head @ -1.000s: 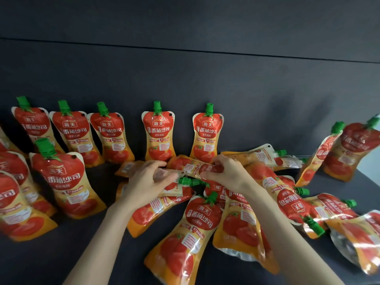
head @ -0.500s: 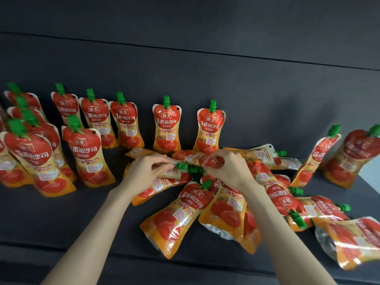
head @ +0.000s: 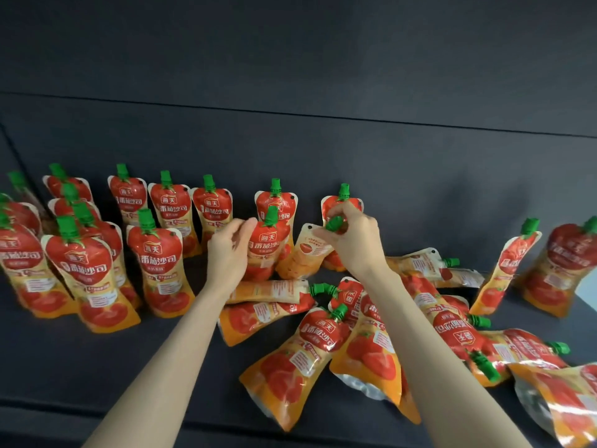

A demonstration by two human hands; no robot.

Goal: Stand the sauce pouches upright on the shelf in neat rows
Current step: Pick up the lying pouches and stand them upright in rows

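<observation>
Red pouch [head: 269, 250] touches left hand [head: 228, 252]; right hand [head: 353, 242] pinches another's cap [head: 334, 223].

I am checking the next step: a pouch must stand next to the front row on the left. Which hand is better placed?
Probably left. The left hand holds a front-facing pouch upright, nearest that row. The right hand pinches the cap of a tilted pouch, farther away.
</observation>
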